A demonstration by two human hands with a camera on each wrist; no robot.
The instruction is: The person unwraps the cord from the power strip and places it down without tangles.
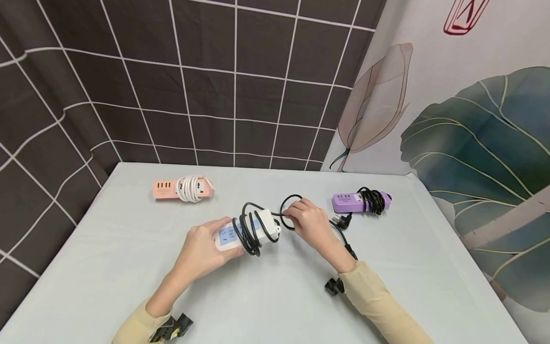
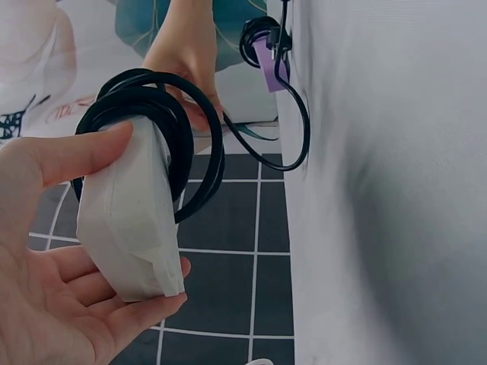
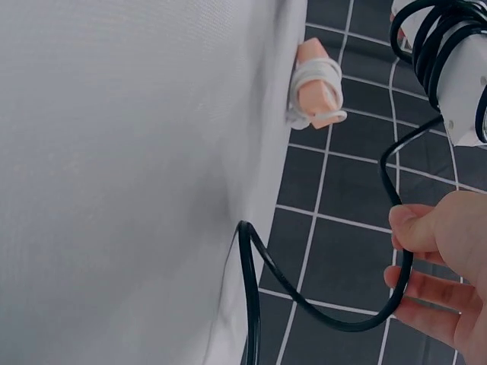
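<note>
My left hand [image 1: 199,251] grips one end of a white power strip [image 1: 227,235] with blue socket faces, held up off the table in the head view. Several loose turns of black cord [image 1: 249,235] wrap its other end. In the left wrist view, the thumb presses the top of the strip [image 2: 129,205] and fingers lie beneath. To the right, my right hand [image 1: 308,222] pinches the cord between thumb and fingers, as the right wrist view shows at the cord [image 3: 405,266]. From there the cord trails to the table, with a black plug [image 1: 343,221] near it.
A pink power strip [image 1: 165,189] wound with white cord lies at the back left. At the back right is a purple power strip [image 1: 343,203] wrapped in black cord. The pale table [image 1: 129,267] meets a dark grid-patterned curtain [image 1: 206,91] behind.
</note>
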